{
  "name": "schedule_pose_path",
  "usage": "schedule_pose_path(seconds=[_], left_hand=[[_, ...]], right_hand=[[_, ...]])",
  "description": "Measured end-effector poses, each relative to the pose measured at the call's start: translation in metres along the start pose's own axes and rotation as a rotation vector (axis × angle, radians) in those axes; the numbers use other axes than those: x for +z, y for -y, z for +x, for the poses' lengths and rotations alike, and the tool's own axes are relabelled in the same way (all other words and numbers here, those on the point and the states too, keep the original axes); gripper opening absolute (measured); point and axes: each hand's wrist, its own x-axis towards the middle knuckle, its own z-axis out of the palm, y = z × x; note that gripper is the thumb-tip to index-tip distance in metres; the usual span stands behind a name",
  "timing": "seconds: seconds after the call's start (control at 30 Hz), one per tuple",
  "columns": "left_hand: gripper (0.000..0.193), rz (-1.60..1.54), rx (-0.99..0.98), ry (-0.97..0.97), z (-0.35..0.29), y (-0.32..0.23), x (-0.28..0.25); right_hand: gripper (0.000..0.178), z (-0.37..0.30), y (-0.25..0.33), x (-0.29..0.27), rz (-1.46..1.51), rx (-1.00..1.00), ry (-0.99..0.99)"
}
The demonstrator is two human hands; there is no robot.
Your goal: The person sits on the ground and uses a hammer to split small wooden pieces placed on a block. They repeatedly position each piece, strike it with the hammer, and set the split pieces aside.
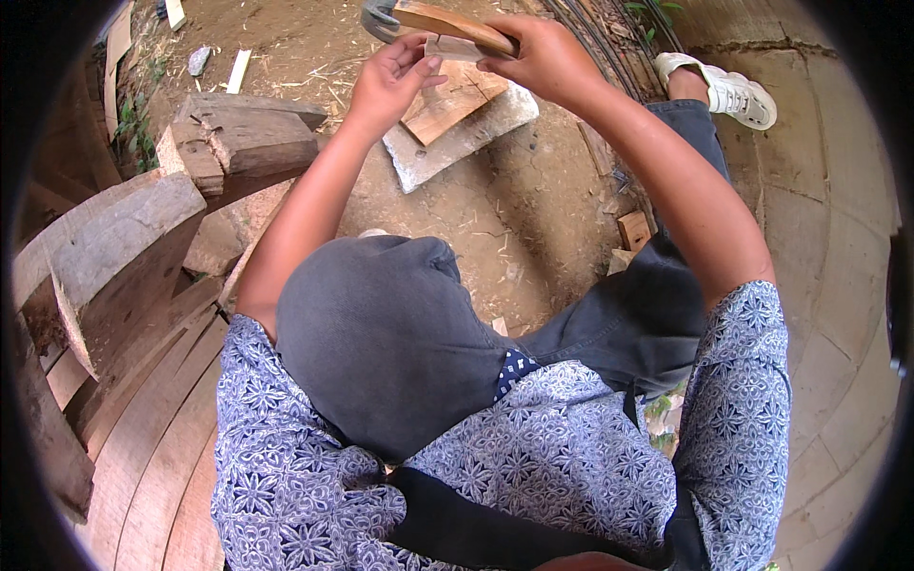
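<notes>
My right hand [547, 59] grips a claw hammer [457, 23] by its wooden handle, the metal head pointing left at the top of the view. Just below the handle, a small flat piece of wood [455, 48] spans the gap between my hands. Its left end is at the bent fingers of my left hand [392, 78]; my right fingertips are close to its other end. Beneath them a wooden board [443, 114] lies on a pale stone slab [414, 167] on the ground.
Stacked curved timbers [124, 238] and a thick wood block [252, 143] stand on my left. A wood offcut [633, 230] lies by my right leg. Thin rods [581, 33] run along the ground near a paved strip [800, 238]. Chips and a grey stone [199, 61] are scattered ahead.
</notes>
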Motion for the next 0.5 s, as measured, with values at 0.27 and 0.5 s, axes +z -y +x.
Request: schedule_pose_path(seconds=[0.27, 0.5], left_hand=[[0.038, -0.032, 0.039, 0.051, -0.001, 0.008, 0.013], [0.039, 0.092, -0.029, 0.075, 0.001, -0.001, 0.008]], right_hand=[[0.041, -0.029, -0.014, -0.003, 0.124, -0.14, -0.295], [0.045, -0.103, 0.056, -0.052, 0.442, 0.372, 0.022]])
